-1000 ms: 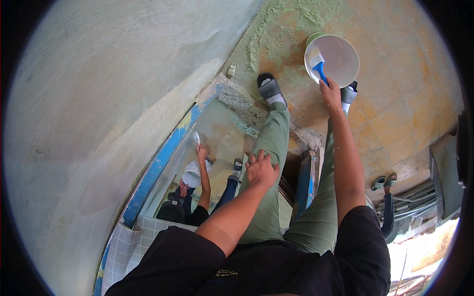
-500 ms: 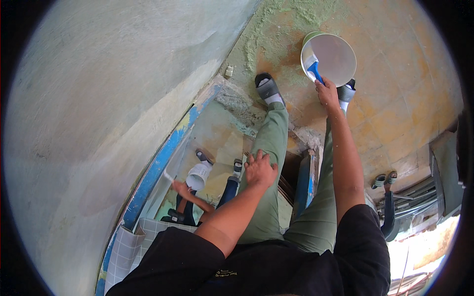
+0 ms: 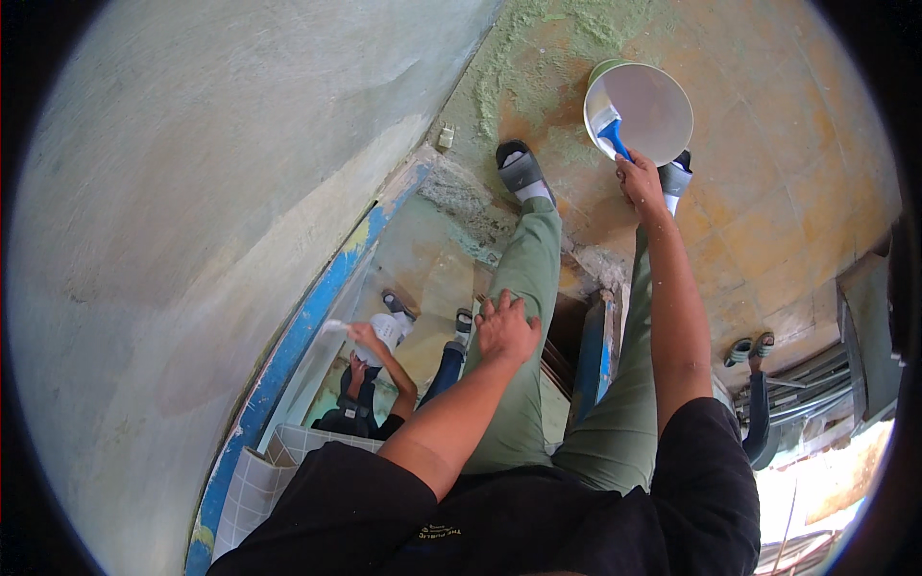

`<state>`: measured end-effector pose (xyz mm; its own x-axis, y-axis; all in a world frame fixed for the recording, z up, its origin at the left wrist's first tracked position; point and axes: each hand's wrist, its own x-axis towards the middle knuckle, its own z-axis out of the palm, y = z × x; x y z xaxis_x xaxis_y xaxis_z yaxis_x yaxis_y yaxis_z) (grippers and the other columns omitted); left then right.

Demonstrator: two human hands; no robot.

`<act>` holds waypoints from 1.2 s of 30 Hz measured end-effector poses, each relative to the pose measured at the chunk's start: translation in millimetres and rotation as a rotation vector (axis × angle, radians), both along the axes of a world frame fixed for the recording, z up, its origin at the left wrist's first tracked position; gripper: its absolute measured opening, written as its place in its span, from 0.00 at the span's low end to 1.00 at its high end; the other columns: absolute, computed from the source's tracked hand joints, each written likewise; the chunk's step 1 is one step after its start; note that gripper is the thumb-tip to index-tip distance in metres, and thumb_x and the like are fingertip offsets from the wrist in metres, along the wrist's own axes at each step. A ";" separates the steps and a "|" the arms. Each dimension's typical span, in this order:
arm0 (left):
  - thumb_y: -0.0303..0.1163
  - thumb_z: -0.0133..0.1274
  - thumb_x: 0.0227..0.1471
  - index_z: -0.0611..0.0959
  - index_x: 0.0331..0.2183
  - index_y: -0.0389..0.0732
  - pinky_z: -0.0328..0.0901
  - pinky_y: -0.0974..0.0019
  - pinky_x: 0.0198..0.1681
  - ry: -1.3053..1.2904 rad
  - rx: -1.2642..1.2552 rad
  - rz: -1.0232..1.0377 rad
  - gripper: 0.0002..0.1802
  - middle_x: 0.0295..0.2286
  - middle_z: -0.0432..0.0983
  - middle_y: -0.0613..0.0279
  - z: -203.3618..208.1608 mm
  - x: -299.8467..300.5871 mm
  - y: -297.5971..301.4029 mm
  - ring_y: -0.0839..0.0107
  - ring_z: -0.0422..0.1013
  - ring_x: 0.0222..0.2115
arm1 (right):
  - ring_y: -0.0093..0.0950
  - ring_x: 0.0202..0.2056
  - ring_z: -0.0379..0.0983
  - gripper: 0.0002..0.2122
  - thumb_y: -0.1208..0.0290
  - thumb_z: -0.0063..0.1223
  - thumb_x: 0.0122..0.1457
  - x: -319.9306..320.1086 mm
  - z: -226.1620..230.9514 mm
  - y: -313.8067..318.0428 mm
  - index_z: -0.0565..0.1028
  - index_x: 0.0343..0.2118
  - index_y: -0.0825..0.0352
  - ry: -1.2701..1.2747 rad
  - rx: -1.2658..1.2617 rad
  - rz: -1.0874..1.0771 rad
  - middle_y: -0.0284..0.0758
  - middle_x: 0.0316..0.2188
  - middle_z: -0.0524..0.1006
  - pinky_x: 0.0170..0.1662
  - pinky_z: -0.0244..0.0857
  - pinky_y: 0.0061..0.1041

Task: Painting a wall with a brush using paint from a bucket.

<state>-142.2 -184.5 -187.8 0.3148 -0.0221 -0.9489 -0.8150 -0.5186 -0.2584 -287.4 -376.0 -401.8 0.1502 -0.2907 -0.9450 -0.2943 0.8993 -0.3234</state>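
Observation:
A paintbrush (image 3: 612, 134) with a blue handle is gripped in my right hand (image 3: 641, 182). Its white-coated bristles rest against the inner left side of a bucket (image 3: 688, 115), which has pale liquid inside and stands on the floor by my right foot. My left hand (image 3: 509, 328) lies on my left knee with the fingers spread, holding nothing.
To the left rises a large grey-white wall (image 3: 211, 182), edged by a blue frame (image 3: 331, 288). Below, a co-worker's hand (image 3: 363, 334) holds a white brush near a white bucket (image 3: 384, 331). Metal lengths (image 3: 807, 384) lie at right, near another person's sandals (image 3: 749, 349).
The co-worker's arm and brush have shifted, and that person's second hand now shows by the white bucket. My hands and paintbrush have hardly moved.

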 end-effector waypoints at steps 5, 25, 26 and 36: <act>0.48 0.49 0.51 0.74 0.52 0.49 0.52 0.52 0.58 0.018 0.000 -0.010 0.28 0.58 0.58 0.61 -0.3 -1.5 -2.4 0.56 0.55 0.58 | 0.12 0.11 0.51 0.15 0.66 0.47 0.61 -4.8 -14.5 4.3 0.70 0.50 0.62 0.030 -0.062 -0.017 0.22 0.17 0.62 0.12 0.42 0.16; 0.48 0.48 0.50 0.73 0.52 0.48 0.54 0.48 0.55 0.005 -0.102 -0.045 0.28 0.56 0.60 0.60 0.6 6.4 23.4 0.53 0.56 0.56 | 0.15 0.22 0.58 0.10 0.64 0.47 0.62 176.4 103.6 105.6 0.73 0.37 0.66 -0.414 -0.177 -0.070 0.23 0.20 0.64 0.24 0.54 0.19; 0.49 0.49 0.49 0.73 0.51 0.46 0.56 0.48 0.52 0.014 -0.140 -0.066 0.29 0.54 0.63 0.60 -0.7 6.9 30.2 0.52 0.58 0.54 | 0.16 0.22 0.59 0.11 0.63 0.48 0.62 198.7 105.2 111.5 0.73 0.36 0.67 -0.405 -0.174 -0.043 0.24 0.20 0.65 0.24 0.54 0.19; 0.49 0.55 0.44 0.70 0.52 0.39 0.55 0.42 0.54 0.083 -0.989 -0.375 0.36 0.53 0.63 0.46 -27.8 13.7 141.7 0.41 0.61 0.52 | 0.25 0.23 0.66 0.14 0.62 0.45 0.63 276.5 210.5 95.4 0.72 0.41 0.70 -0.465 -0.189 0.025 0.37 0.20 0.70 0.29 0.62 0.29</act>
